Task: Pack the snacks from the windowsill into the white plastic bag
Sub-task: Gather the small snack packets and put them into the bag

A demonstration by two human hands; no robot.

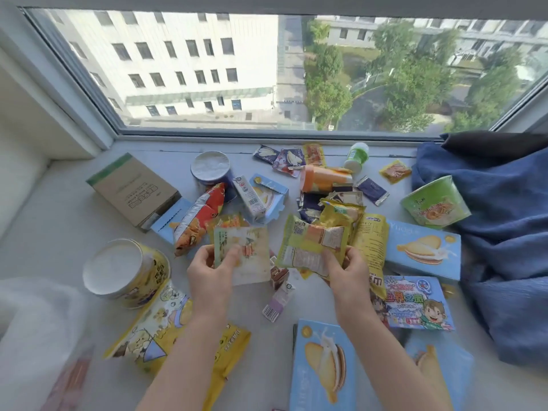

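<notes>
Left hand (207, 268) pinches a pale flat foil snack packet (243, 253); right hand (350, 268) grips a crinkly yellow plastic snack pack (311, 247) right of it. Both likely light, soft, slippery: hold edges. White plastic bag (32, 324) far left of packet.

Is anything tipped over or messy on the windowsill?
Yes. The green bottle near the glass lies on its side, and so does the orange cup. The snacks are scattered in a loose heap. Nothing looks spilled.
</notes>
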